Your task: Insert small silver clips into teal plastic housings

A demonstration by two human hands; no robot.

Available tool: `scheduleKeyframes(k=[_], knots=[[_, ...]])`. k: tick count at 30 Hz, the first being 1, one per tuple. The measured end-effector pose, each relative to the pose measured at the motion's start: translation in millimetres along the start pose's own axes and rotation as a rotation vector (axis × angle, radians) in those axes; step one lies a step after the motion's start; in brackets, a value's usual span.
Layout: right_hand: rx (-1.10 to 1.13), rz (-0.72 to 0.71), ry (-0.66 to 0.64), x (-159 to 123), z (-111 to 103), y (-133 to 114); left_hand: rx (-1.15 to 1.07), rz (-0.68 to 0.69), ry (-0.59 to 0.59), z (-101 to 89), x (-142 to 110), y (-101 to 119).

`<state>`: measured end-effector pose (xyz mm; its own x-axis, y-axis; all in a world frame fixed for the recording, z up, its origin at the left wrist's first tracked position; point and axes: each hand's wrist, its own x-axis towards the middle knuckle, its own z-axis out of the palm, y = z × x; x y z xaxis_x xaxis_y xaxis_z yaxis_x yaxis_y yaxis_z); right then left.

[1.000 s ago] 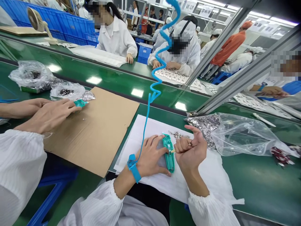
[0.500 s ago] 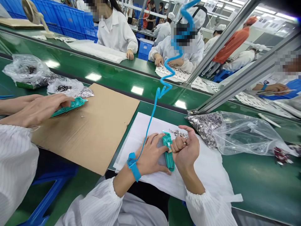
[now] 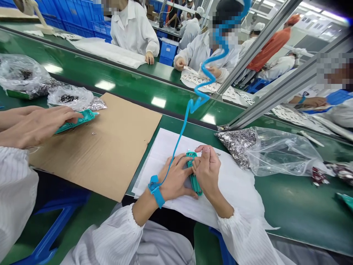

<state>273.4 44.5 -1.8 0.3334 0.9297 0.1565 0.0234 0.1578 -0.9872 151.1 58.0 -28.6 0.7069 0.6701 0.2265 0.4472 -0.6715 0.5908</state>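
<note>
A long teal plastic housing (image 3: 195, 181) with a hollow inside lies on white sheeting (image 3: 234, 198) in front of me. My left hand (image 3: 176, 177) spreads over its left side, fingers at the upper part and thumb by the lower end, holding it in place. My right hand (image 3: 207, 167) is closed in a pinch over the housing's middle. Whatever sits between those fingertips is hidden. Around my left wrist is a blue strap (image 3: 156, 191) with a coiled blue cord (image 3: 182, 136) running upward. Small metal parts (image 3: 218, 154) show just behind my right hand.
To the right lies a clear bag (image 3: 284, 151) of small metal pieces. On the left, a co-worker's hand (image 3: 41, 123) holds another teal housing (image 3: 74, 121) over cardboard (image 3: 110, 147). Open bags (image 3: 71, 97) of parts stand behind it. A slanted metal post (image 3: 256, 103) rises at the right.
My right hand has turned and lowered onto the housing, covering its middle and most of the metal parts behind. My left hand stays in place. The view has shifted slightly.
</note>
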Motion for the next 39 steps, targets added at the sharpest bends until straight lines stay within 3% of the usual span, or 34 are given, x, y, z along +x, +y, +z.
scheduleKeyframes(k=[15, 20, 25, 31, 39], knots=[[-0.102, -0.058, -0.052, -4, -1, 14, -0.035, 0.018, 0.030, 5.0, -5, -7], [-0.016, -0.030, -0.073, -5, -1, 12, -0.030, 0.018, 0.028, 3.1, -6, -7], [0.233, 0.043, 0.045, 3, -11, -6, 0.007, 0.002, -0.002, -1.5, -9, -2], [0.334, 0.026, 0.243, 1, -37, -34, 0.037, 0.033, -0.022, -7.4, -11, 0], [0.375, 0.114, 0.388, -25, -62, -35, 0.091, 0.052, -0.016, -5.7, -5, 0]])
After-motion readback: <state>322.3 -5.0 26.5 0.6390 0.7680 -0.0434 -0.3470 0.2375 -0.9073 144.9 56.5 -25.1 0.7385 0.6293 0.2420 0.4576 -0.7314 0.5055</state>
